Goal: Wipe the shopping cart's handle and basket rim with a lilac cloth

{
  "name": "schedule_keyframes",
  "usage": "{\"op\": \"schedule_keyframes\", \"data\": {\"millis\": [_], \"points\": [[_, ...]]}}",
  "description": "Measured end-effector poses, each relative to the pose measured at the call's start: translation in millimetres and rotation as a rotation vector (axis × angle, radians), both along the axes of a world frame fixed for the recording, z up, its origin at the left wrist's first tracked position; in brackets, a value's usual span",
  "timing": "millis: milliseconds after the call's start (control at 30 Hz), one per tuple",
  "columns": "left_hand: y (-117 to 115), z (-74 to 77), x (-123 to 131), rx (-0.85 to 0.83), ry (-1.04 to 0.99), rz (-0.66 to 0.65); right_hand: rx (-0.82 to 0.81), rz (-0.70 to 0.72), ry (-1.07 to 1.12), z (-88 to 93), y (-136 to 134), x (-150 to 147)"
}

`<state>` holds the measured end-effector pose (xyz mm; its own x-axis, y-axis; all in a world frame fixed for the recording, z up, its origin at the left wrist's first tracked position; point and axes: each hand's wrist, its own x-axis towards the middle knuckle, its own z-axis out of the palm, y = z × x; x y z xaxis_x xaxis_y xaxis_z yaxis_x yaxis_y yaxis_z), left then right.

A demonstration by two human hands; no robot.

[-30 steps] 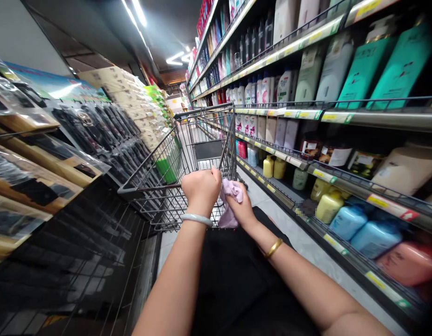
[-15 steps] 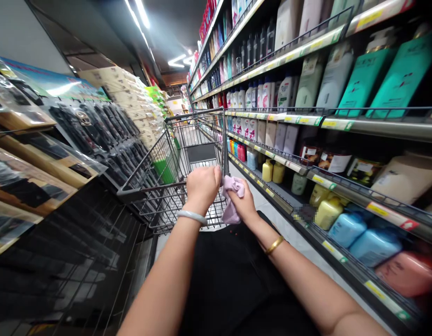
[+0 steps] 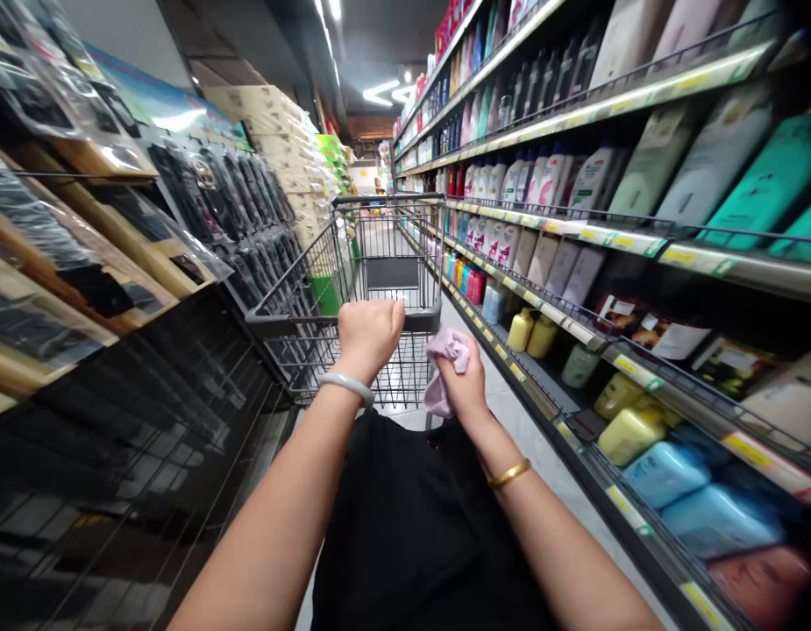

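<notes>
A wire shopping cart (image 3: 379, 263) stands in front of me in a narrow store aisle. My left hand (image 3: 366, 335) is closed round the cart's dark handle bar (image 3: 293, 321); a pale bangle sits on that wrist. My right hand (image 3: 463, 377) is closed on a crumpled pink cloth (image 3: 444, 350), held against the handle's right end; a gold bangle is on that wrist. The cart's basket looks empty.
Shelves of shampoo and soap bottles (image 3: 543, 180) line the right side, with yellow bottles (image 3: 533, 333) and blue ones (image 3: 668, 473) low down. On the left hang dark packaged goods (image 3: 208, 210) over a black wire rack (image 3: 148, 456). Stacked cartons (image 3: 280, 149) stand farther down the aisle.
The cart has swung from pointing left to pointing straight down the aisle, and the view has shifted with it. Both hands keep their grip on the handle and the cloth.
</notes>
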<state>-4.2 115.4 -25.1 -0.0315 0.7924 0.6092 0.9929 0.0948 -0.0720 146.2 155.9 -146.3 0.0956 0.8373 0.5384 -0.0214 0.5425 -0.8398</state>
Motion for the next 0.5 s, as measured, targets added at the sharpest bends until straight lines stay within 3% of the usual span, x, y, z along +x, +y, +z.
{"op": "schedule_keyframes", "data": {"millis": [167, 267, 367, 433, 500], "points": [[6.2, 0.2, 14.1, 0.004, -0.062, -0.006, 0.218, -0.072, 0.065, 32.4, -9.4, -7.8], [8.5, 0.0, 25.5, -0.001, -0.100, -0.026, 0.226, -0.136, 0.091, 19.2, -1.4, -8.2], [11.6, -1.0, 37.4, 0.013, -0.113, -0.034, 0.060, -0.160, 0.150, 1.5, 4.8, -4.4], [14.4, -2.2, 44.6, 0.019, -0.126, -0.043, 0.015, -0.170, 0.170, 5.6, 2.0, -0.4], [17.6, -4.1, 51.1, 0.016, -0.138, -0.056, 0.104, -0.181, 0.159, 22.8, -4.0, 3.7]]}}
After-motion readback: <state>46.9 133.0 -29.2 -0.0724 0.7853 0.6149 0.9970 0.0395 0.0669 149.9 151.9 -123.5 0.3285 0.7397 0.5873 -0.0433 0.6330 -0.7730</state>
